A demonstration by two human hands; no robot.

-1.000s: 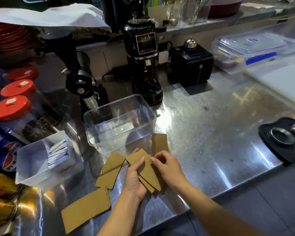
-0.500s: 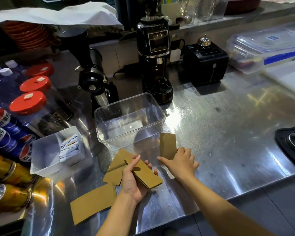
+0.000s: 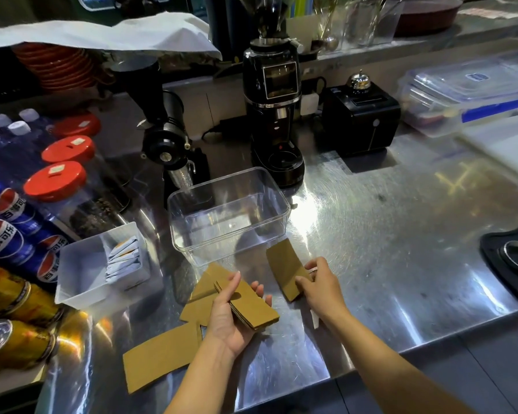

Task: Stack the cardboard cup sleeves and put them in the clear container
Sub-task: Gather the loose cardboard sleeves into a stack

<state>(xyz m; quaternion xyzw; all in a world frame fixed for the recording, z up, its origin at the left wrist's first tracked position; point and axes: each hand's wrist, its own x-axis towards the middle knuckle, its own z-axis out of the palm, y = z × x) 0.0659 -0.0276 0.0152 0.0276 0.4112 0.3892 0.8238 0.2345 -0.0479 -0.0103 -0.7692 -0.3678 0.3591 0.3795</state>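
Note:
My left hand [image 3: 231, 319] holds a small stack of brown cardboard sleeves [image 3: 253, 309] flat, just above the steel counter. My right hand [image 3: 322, 289] grips the near end of a single sleeve [image 3: 283, 270], which is tilted up off the counter. The clear container [image 3: 192, 249] stands just behind both hands, with nothing inside. More sleeves lie flat on the counter: two overlapping ones [image 3: 199, 300] under my left hand and a large one [image 3: 162, 357] near the front edge.
A white tray [image 3: 78, 282] of sachets sits to the left. Cans [image 3: 15, 345] and red-lidded jars [image 3: 56, 177] crowd the left edge. Two coffee grinders [image 3: 271, 94] and a black box [image 3: 361, 121] stand behind. A black tamping mat [image 3: 509, 258] lies at right.
My right hand left the stack, moved right and picked up the single sleeve near the container. My left hand kept the stack and lifted it slightly.

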